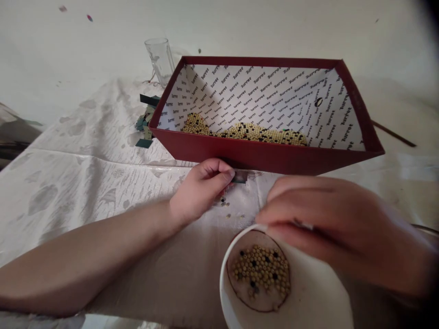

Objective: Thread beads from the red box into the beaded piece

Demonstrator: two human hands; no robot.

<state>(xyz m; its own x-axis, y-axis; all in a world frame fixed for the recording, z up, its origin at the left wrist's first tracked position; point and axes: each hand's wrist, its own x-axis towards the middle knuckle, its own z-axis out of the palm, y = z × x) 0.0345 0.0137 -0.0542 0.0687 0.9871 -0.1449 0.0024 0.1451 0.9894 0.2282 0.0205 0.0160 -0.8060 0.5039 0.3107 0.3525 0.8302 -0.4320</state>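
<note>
My left hand point(206, 185) is closed in a pinch in front of the box. A small dark green strip point(240, 177) sticks out past its thumb tip, and a bit of red shows just below. My right hand point(305, 214), a little blurred, lies over the far rim of a white cup point(318, 292) with its fingers pressed together. Whether it grips the rim or a small thing is hidden. On the cup's floor lie many yellow beads point(262, 265) with a few black ones. Several loose beads point(224, 203) lie on the tablecloth beside my left hand.
A dark red box point(240, 148), lined with printed white paper, holds heaps of yellow and black beads point(250, 131). Dark green tags point(144, 144) lie at its left side, with a clear glass point(160, 61) behind. A pale patterned cloth point(85, 183) covers the table against the wall.
</note>
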